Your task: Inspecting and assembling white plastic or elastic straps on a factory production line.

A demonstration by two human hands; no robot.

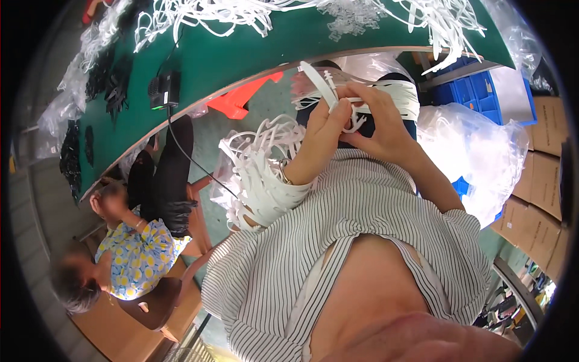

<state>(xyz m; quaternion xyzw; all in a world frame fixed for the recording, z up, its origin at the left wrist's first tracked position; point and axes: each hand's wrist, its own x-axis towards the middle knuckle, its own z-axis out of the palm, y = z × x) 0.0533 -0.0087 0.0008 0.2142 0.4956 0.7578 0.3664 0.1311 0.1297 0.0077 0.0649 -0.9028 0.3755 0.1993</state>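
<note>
My left hand [325,130] is closed, pinching a flat white strap [318,81] whose free end stands up above the fingers. Right beside it, my right hand [383,123] has its thumb and fingers closed on a looped part of the same white strap, near my lap. Small details between the fingertips are hidden. A thick bunch of white straps [265,187] is looped around my left forearm, and its loose loops hang out to the left. More white straps [403,99] lie in a wrapped bundle over my right leg.
Ahead is a green table [241,57] with piles of white straps [202,18], clear plastic pieces [353,18] and a black corded device [164,90]. At right are a clear bag [470,151], blue crates [467,90] and cartons [534,178]. Another person [139,259] sits at left.
</note>
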